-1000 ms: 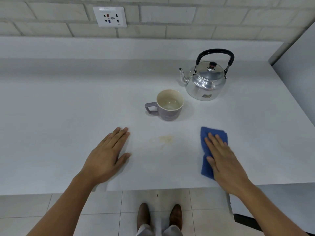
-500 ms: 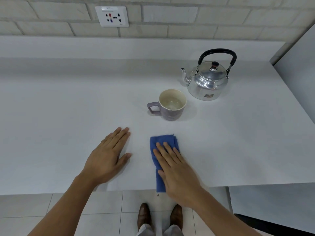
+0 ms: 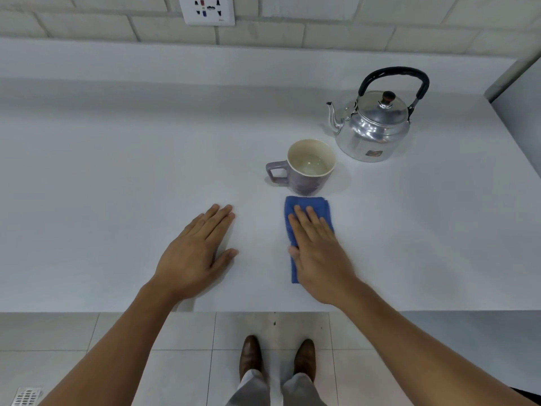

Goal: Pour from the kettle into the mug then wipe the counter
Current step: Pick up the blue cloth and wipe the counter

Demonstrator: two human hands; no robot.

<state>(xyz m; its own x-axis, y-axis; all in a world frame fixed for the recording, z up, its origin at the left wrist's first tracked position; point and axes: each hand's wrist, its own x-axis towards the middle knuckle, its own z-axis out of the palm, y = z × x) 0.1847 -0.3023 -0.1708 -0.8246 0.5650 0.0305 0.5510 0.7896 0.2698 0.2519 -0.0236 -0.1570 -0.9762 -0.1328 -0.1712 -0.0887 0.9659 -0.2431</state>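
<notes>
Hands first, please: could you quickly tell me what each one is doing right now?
Left hand: open, flat on the counter, holding nothing.
Right hand: open, pressing flat on the blue cloth.

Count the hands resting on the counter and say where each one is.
2. The left hand lies flat on the bare counter, left of the cloth. The right hand presses flat on the blue cloth, just in front of the mug.

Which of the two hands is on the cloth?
The right hand: it lies flat on the blue cloth just in front of the mug. The left hand rests flat on the bare counter, touching nothing else.
</notes>
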